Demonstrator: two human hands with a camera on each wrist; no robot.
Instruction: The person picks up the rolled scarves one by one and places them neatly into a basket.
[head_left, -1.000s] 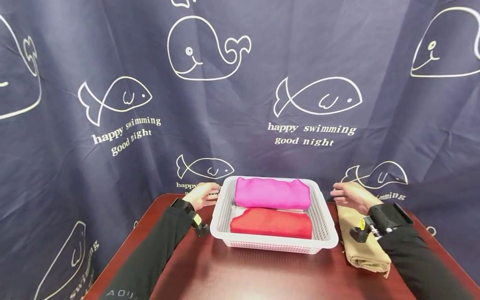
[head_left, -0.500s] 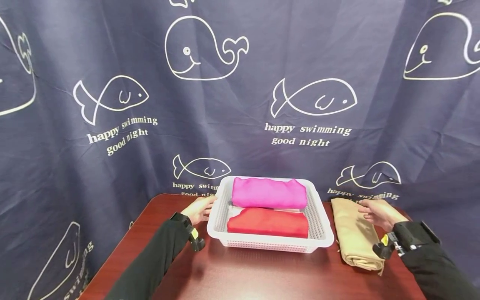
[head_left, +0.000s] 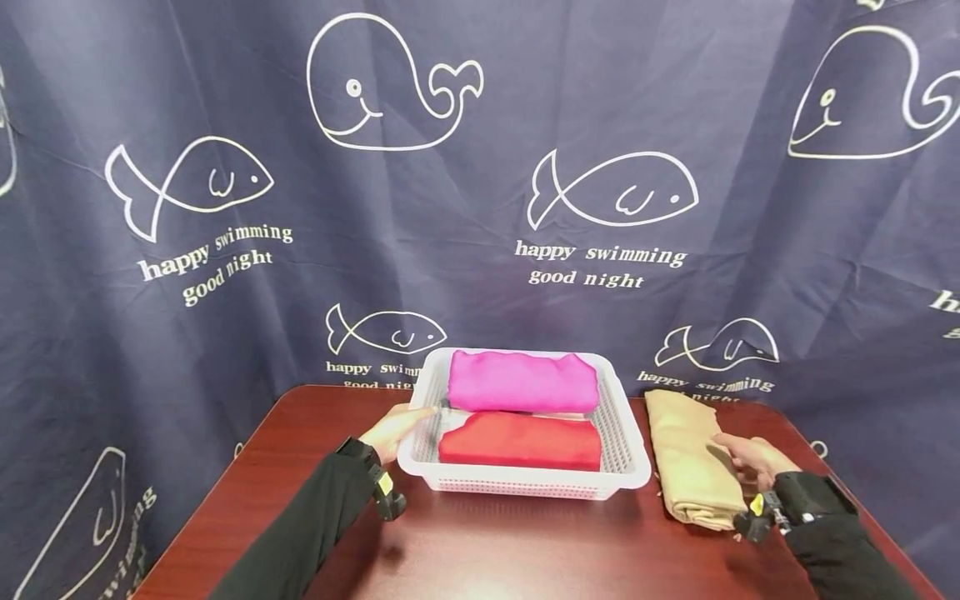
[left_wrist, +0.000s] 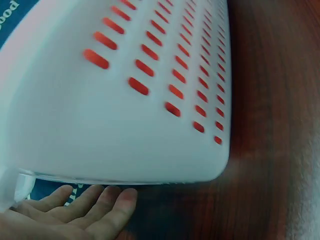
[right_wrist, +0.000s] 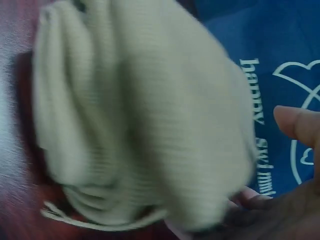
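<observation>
A white plastic basket [head_left: 525, 481] sits on the table, holding a folded pink cloth [head_left: 522, 382] at the back and a folded red cloth [head_left: 520, 442] in front. My left hand [head_left: 392, 432] grips the basket's left rim, thumb on top; in the left wrist view its fingers [left_wrist: 102, 210] are below the rim. To the right lies a folded beige cloth [head_left: 690, 458] with a frayed edge. My right hand [head_left: 757, 460] is at its right side, fingers low against the cloth. In the right wrist view, the thumb [right_wrist: 295, 122] stands apart from the cloth.
The reddish-brown table [head_left: 480, 550] carries the basket and the beige cloth side by side. A dark blue curtain [head_left: 480, 208] with white fish and whale outlines hangs directly behind the table's back edge.
My right hand has moved right from above the beige cloth and down to its right side. The left hand has closed onto the basket's left rim. The view has shifted slightly.
</observation>
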